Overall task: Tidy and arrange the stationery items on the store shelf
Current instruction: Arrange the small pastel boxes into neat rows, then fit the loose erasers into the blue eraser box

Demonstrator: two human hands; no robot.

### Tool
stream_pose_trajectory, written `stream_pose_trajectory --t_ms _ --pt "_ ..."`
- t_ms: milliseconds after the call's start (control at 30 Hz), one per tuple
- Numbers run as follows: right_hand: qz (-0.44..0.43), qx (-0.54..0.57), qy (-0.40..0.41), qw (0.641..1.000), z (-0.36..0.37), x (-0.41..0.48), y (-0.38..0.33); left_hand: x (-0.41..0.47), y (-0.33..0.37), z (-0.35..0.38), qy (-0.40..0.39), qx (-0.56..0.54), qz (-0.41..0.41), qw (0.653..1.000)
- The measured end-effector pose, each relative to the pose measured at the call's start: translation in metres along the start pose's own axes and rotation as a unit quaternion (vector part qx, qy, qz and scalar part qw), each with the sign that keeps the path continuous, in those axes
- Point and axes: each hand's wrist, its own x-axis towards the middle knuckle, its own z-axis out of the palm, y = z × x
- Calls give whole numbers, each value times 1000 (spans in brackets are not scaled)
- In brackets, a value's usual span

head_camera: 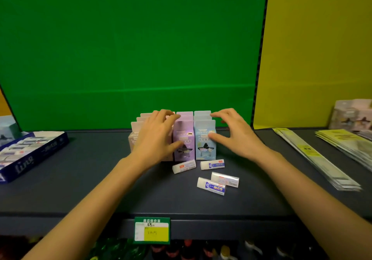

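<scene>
Rows of small upright carton-shaped boxes stand at the back middle of the dark shelf [80,179]: a pink row [134,136], a purple row [184,139] and a light blue row [204,139]. My left hand [156,139] lies over the pink row, fingers spread, with its thumb against the front purple box. My right hand [235,132] is beside the blue row with fingers apart, thumb touching the front blue box. Several wrapped white erasers [211,186] lie loose on the shelf in front of the boxes.
A dark blue display tray [26,159] with erasers sits at the left. Long flat packets [314,157] and a stack of yellow-green packets [346,143] lie at the right. A green price tag [152,230] hangs on the shelf's front edge. Green and yellow panels stand behind.
</scene>
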Motion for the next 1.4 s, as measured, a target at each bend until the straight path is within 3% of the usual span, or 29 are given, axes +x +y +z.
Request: stream_pose_trajectory --t_ms 100,233,367,667,1067,1233,1400 --pt "-39 54 47 997 -11 -20 -3 -22 10 -7 36 -36 29 998" --pt "-38 98 -160 981 -17 -50 -2 -55 27 -10 -99 -82 -7 992" --pt "-31 31 -271 962 -8 -59 5 -63 39 0 -203 -78 -54 975" --pt "-46 -36 -272 961 -12 -57 14 -52 50 11 -242 -161 -61 955" --pt "11 -94 -368 925 -30 -51 8 -34 65 9 -348 -271 -93 893" --pt "47 -77 -379 921 -31 -54 5 -37 68 9 -326 -288 -102 895" --pt "25 -123 -404 906 -30 -54 2 -41 72 9 -295 -273 -103 910"
